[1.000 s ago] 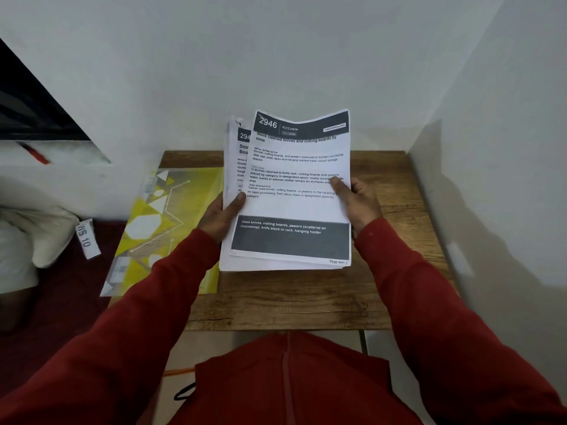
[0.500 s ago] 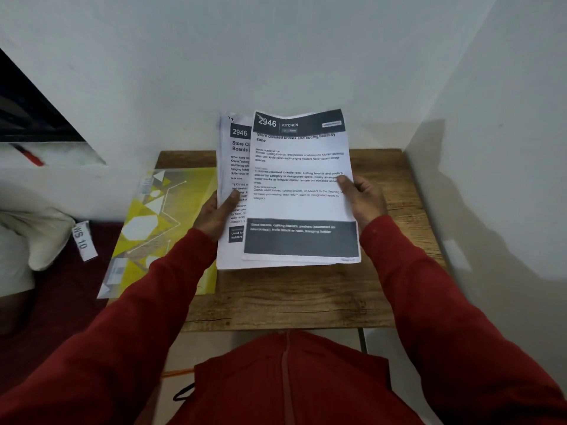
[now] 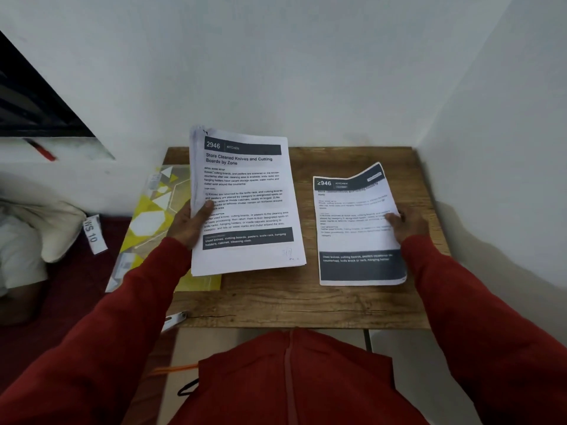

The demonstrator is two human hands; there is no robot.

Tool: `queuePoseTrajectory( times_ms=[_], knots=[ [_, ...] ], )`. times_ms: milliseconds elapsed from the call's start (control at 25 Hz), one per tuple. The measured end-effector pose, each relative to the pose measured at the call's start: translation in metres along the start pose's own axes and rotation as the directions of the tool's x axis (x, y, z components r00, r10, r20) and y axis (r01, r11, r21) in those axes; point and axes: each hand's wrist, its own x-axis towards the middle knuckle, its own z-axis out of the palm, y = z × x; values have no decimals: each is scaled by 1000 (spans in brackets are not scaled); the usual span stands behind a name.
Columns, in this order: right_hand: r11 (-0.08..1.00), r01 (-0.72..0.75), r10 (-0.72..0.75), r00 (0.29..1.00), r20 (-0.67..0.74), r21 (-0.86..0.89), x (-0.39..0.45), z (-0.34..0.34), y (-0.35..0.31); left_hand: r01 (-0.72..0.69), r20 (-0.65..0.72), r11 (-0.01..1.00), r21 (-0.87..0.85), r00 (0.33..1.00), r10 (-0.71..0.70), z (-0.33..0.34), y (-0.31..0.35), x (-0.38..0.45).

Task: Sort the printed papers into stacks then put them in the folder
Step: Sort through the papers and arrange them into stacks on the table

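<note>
My left hand (image 3: 190, 226) grips a thick stack of printed papers (image 3: 245, 204) by its left edge, thumb on top, held tilted above the left half of the small wooden table (image 3: 291, 299). My right hand (image 3: 406, 224) pinches a single printed sheet (image 3: 356, 228) at its right edge, low over the table's right side; its top corner curls up. A yellow patterned folder (image 3: 153, 216) lies flat under the stack, overhanging the table's left edge.
White walls close in behind and to the right of the table. A pale cushion (image 3: 40, 228) and a white tag reading "WS 10" (image 3: 93, 234) lie on the dark red surface at left. A metal clip (image 3: 173, 320) pokes out at the table's front left corner.
My right hand has pulled the top sheet off the stack and carried it right and down toward the table. The left hand keeps the rest of the stack, now showing a new top page.
</note>
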Motion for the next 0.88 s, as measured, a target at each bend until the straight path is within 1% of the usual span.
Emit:
queuePoseTrajectory(
  times_ms=[160,200,240,280,320,360,400,440,480,520,560,600,760,880],
  knots=[
    [1000,-19,19,998,-56,4,-6,4,0,-9,-7,1000,13,1000,10,0,1,-3],
    [998,-32,26,994,-105,-60,-6,5,-3,-16,1,1000,14,1000,16,2,2,-4],
    [984,-62,33,984,-173,-168,-6,7,-9,-20,11,1000,8,1000,20,6,3,-5],
    [973,-53,-1,972,-234,-226,-7,10,-16,-23,23,1000,6,999,23,10,5,-7],
    [981,26,-73,966,-246,-193,-9,13,-26,-25,35,1000,7,999,25,14,7,-9],
    [987,147,-158,965,-208,-65,-14,16,-39,-27,49,1000,10,998,26,18,9,-9],
    [966,203,-186,976,-117,161,-23,17,-58,-29,65,1000,7,997,28,21,11,-10],
    [908,143,-174,984,44,393,-36,18,-78,-31,84,1000,3,996,30,25,12,-10],
    [837,51,-192,959,206,544,-48,18,-97,-33,103,999,-1,994,33,28,13,-10],
    [782,-25,-220,924,313,623,-55,19,-111,-35,119,999,-5,992,36,31,14,-10],
    [762,-52,-243,901,360,646,-61,21,-120,-37,129,999,-12,991,38,34,15,-10],
    [755,-46,-257,897,360,654,-64,22,-126,-39,136,999,-21,990,42,37,17,-10],
    [724,-21,-242,929,282,690,-67,23,-127,-31,155,998,-49,987,39,44,19,-14],
    [706,-37,-228,934,276,708,-67,24,-125,-19,162,998,-63,986,29,48,20,-17]
  ],
)
